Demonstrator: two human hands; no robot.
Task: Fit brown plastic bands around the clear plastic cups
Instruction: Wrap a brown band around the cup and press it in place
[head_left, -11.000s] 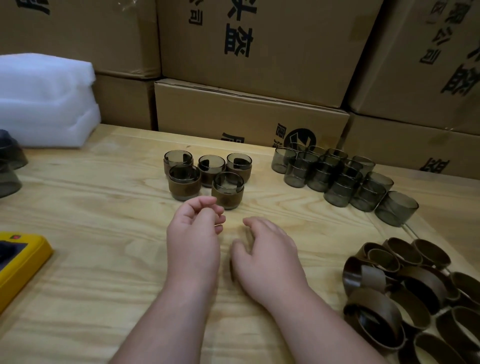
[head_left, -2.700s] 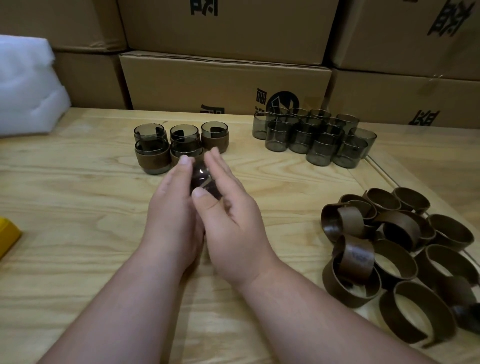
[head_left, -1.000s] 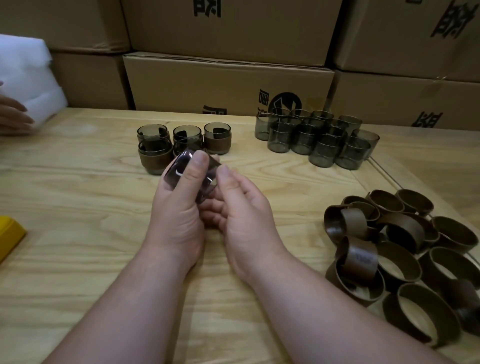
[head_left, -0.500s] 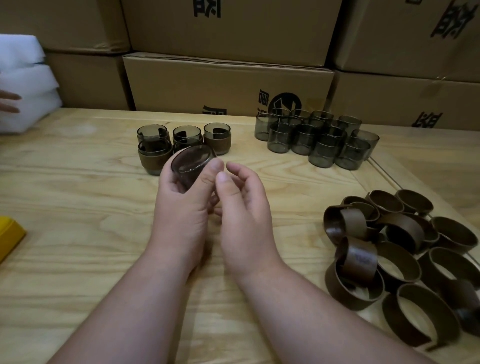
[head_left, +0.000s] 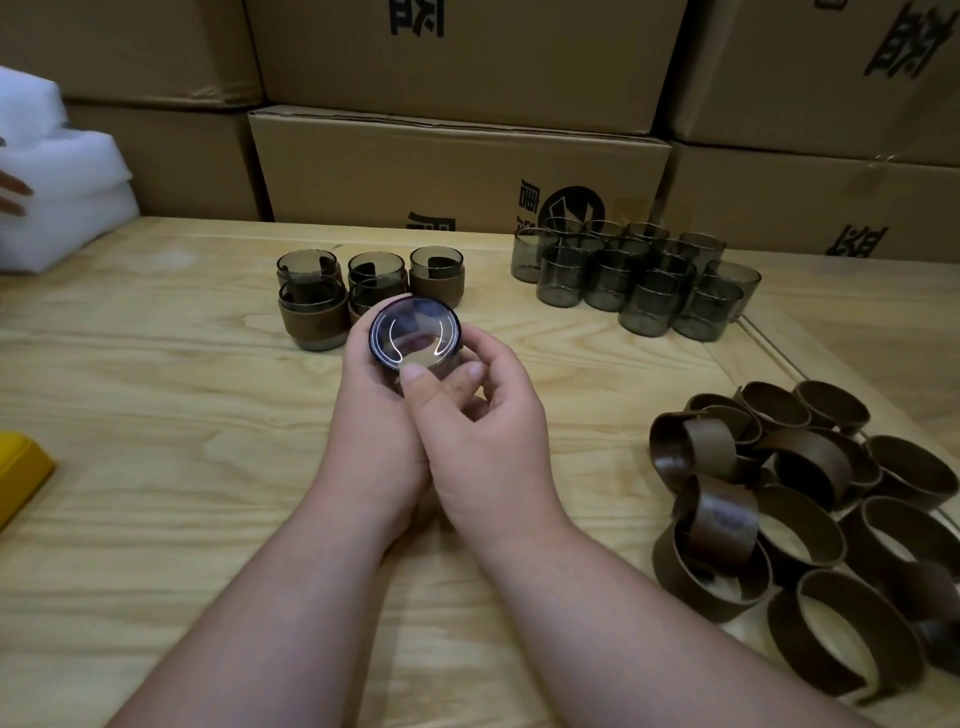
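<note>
A clear smoky cup is held above the table centre, its round base turned toward me. My left hand cups it from the left and below. My right hand pinches its lower side with thumb and forefinger. Whether a band sits on this cup is hidden by my fingers. Several cups wearing brown bands stand just behind it. A cluster of bare clear cups stands at the back right. A heap of loose brown bands lies at the right.
Stacked cardboard boxes wall the table's far side. White foam sheets sit at the back left, with another person's hand on them. A yellow object lies at the left edge of the wooden table.
The cup has been turned so its base faces me, and my right hand has closed in to pinch it. The foam stack at the left has shifted slightly.
</note>
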